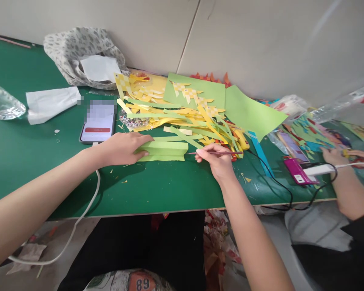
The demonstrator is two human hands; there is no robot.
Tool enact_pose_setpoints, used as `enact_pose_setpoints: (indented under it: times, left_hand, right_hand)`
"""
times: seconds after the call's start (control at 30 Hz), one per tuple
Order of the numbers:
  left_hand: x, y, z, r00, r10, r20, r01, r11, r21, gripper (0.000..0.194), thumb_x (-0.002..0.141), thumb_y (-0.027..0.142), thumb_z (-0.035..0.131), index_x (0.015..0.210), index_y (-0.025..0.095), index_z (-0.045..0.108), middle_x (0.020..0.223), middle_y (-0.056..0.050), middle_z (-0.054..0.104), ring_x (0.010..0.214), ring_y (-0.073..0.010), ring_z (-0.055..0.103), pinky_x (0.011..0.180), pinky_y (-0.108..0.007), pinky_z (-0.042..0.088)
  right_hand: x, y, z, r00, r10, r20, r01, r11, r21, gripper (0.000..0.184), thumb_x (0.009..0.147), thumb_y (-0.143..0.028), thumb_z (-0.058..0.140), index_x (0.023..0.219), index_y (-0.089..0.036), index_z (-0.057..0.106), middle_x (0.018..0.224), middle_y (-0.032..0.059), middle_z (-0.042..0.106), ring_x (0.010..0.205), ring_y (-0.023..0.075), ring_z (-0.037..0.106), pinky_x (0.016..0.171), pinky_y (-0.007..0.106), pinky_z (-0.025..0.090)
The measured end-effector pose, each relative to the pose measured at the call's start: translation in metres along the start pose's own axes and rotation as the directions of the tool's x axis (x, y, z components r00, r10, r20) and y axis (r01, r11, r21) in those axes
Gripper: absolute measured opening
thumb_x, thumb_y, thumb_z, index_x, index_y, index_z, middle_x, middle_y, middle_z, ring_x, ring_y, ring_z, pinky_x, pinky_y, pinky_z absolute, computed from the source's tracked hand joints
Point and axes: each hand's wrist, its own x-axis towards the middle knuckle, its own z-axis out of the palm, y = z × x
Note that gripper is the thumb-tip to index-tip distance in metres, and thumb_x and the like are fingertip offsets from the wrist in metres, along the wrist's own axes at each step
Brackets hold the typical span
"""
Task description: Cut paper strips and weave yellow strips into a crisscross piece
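My left hand [125, 148] pinches the left end of a light green paper strip [166, 150], its thumb at the lower edge and fingers on top. Crease lines run lengthwise along the paper, which lies near the front of the green table. My right hand [214, 157] is closed on a slim, dark reddish, pencil-like stick [226, 153]. The stick points left, its thin tip close to the paper's right edge; whether they touch I cannot tell. Loose yellow and green paper strips [170, 117] lie just behind both hands, with woven yellow paper fish [189, 93] above them.
Left of the strips lies a phone [98, 121] with a white cable. A patterned cloth bag [83, 56] leans near the wall. Green sheets [251, 111], a blue strip [261, 155] and a purple power socket [299, 171] are rightward. A co-worker's hands [333, 155] are at far right.
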Motion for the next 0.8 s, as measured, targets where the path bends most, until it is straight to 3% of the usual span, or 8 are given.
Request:
enact_pose_setpoints:
  times: [0.17,0.3,0.37,0.47,0.57,0.63,0.8]
  left_hand:
    - [0.0,0.0,-0.006,0.999,-0.033,-0.002,0.033,0.995,-0.092,0.042,0.085,0.041,0.043,0.122,0.021,0.048,0.1,-0.01,0.065,0.084,-0.0289,0.063,0.065,-0.034,0.045]
    - [0.001,0.002,-0.015,0.974,-0.167,-0.154,0.097,0.919,-0.381,0.035,0.083,0.042,0.049,0.109,0.02,0.055,0.094,-0.007,0.063,0.082,-0.0252,0.06,0.071,-0.034,0.044]
    - [0.002,0.005,-0.016,0.943,-0.269,-0.195,0.123,0.827,-0.549,0.034,0.082,0.042,0.051,0.105,0.018,0.056,0.095,-0.006,0.061,0.083,-0.0243,0.059,0.071,-0.034,0.044]
    - [0.004,0.013,-0.014,0.918,-0.361,-0.165,0.126,0.66,-0.741,0.034,0.08,0.04,0.056,0.105,0.018,0.055,0.096,-0.005,0.06,0.085,-0.0236,0.057,0.07,-0.033,0.046]
    - [0.005,0.022,-0.008,0.923,-0.36,-0.138,0.068,0.504,-0.861,0.036,0.08,0.037,0.057,0.11,0.019,0.053,0.1,-0.005,0.06,0.087,-0.0228,0.059,0.071,-0.033,0.049]
    - [0.006,0.026,-0.006,0.925,-0.363,-0.117,0.053,0.426,-0.903,0.039,0.079,0.036,0.059,0.113,0.02,0.052,0.101,-0.006,0.062,0.086,-0.0235,0.06,0.07,-0.034,0.05]
    - [0.008,0.029,-0.004,0.926,-0.377,-0.007,0.057,0.158,-0.986,0.042,0.076,0.029,0.065,0.116,0.02,0.055,0.108,-0.008,0.065,0.086,-0.0236,0.064,0.07,-0.035,0.053]
  right_hand:
    - [0.003,0.001,-0.001,0.975,-0.058,-0.212,0.081,0.991,0.102,0.024,0.066,-0.04,0.077,0.074,-0.02,0.066,0.068,-0.0004,0.072,0.055,0.0139,0.067,0.053,0.026,0.055]
    - [0.003,-0.002,0.005,0.979,-0.024,-0.202,0.057,0.985,0.161,0.049,0.077,-0.065,0.054,0.098,-0.022,0.062,0.086,0.0053,0.075,0.062,0.0169,0.07,0.061,0.031,0.059]
    - [0.001,-0.004,0.016,0.99,0.018,-0.137,0.001,0.991,0.137,0.053,0.079,-0.069,0.046,0.094,-0.021,0.061,0.086,0.0069,0.074,0.064,0.0181,0.071,0.061,0.032,0.059]
    - [-0.003,-0.009,0.042,0.998,0.033,-0.048,-0.03,0.997,0.071,0.04,0.08,-0.06,0.054,0.083,-0.02,0.055,0.092,0.0065,0.072,0.073,0.0191,0.072,0.063,0.031,0.059]
    - [-0.002,-0.013,0.072,0.999,0.036,-0.017,-0.034,0.996,0.079,0.041,0.066,-0.044,0.076,0.088,-0.024,0.048,0.092,0.0021,0.07,0.077,0.0187,0.071,0.064,0.032,0.059]
    - [0.002,-0.013,0.088,0.999,0.033,-0.011,-0.032,0.994,0.102,0.046,0.062,-0.037,0.079,0.089,-0.025,0.044,0.088,-0.0008,0.068,0.073,0.0167,0.069,0.065,0.032,0.059]
    - [0.018,-0.008,0.098,1.0,0.021,-0.023,-0.017,0.986,0.164,0.037,0.064,-0.026,0.076,0.083,-0.025,0.044,0.068,-0.0067,0.061,0.063,0.0127,0.064,0.065,0.032,0.057]
